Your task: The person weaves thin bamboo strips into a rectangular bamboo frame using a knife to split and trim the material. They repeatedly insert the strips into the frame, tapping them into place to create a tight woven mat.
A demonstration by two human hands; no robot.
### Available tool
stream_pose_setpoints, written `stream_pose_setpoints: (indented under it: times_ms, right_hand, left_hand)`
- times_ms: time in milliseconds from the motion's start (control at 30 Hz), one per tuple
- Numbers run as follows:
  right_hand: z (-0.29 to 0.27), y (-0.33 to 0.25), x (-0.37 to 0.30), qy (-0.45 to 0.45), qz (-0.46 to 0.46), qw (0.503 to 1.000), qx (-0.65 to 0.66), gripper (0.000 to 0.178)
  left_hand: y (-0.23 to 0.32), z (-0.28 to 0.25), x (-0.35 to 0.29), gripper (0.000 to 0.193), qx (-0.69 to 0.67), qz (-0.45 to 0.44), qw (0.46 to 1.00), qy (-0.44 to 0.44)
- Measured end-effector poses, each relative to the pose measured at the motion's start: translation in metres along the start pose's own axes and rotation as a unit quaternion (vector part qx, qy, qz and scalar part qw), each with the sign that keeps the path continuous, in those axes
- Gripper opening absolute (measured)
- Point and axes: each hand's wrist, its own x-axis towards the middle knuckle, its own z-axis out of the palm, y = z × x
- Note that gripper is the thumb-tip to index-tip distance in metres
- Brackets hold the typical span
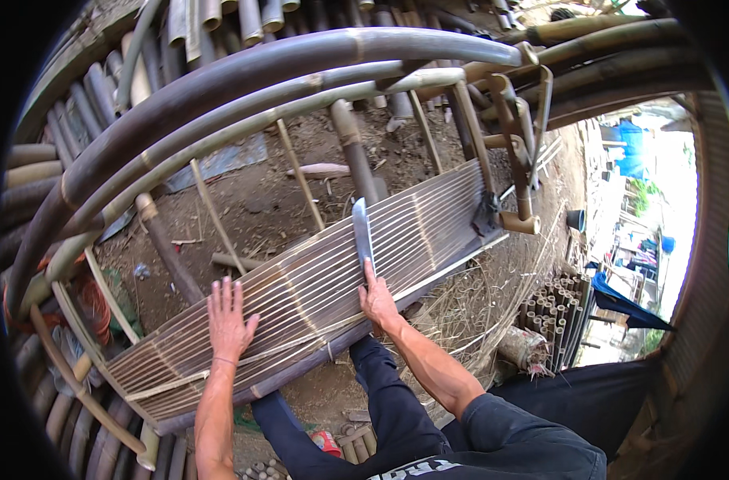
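A long bamboo bench (pixel 280 292) stretches across in front of me, its seat made of many narrow dark slats. My left hand (pixel 231 328) lies flat on the slats at the left, fingers stretched out and apart. In my right hand (pixel 378 302) is a machete (pixel 362 228), its blade pointing away from me across the slats. My index finger lies along the base of the blade, while the handle is mostly hidden in my grip. A thin pale bamboo strip (pixel 292 337) runs lengthwise over the near side of the seat.
Curved dark bamboo poles (pixel 244 68) form the bench's back on the far side. Bamboo stubs (pixel 516 152) make up its right end. Cut bamboo (pixel 552 312) stands bundled at the right, near a black bucket (pixel 575 220). Shavings (pixel 476 316) litter the ground.
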Motion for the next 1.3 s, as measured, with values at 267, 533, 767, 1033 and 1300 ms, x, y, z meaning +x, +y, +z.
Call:
stream_pose_setpoints:
  times_ms: [267, 533, 767, 1033, 1300]
  right_hand:
    - [-0.140, 0.034, 0.029, -0.055, 0.001, 0.996, 0.064, 0.063]
    - [-0.285, 0.122, 0.183, 0.007, 0.160, 0.941, -0.298, 0.044]
    - [-0.285, 0.128, 0.187, 0.023, 0.174, 0.954, -0.242, 0.037]
    - [-0.285, 0.138, 0.187, -0.013, 0.178, 0.945, -0.274, 0.042]
    - [-0.241, 0.161, 0.152, 0.085, 0.177, 0.976, -0.092, 0.053]
  left_hand:
    - [0.106, 0.012, 0.065, 0.101, -0.024, -0.073, 0.995, -0.057]
    - [0.110, 0.016, 0.064, 0.094, -0.023, -0.043, 0.999, -0.011]
    - [0.106, 0.010, 0.064, 0.093, -0.018, -0.042, 0.998, -0.040]
    - [0.111, 0.003, 0.073, 0.087, -0.014, -0.054, 0.997, -0.045]
    - [0.137, -0.008, 0.113, 0.057, -0.030, -0.116, 0.992, -0.048]
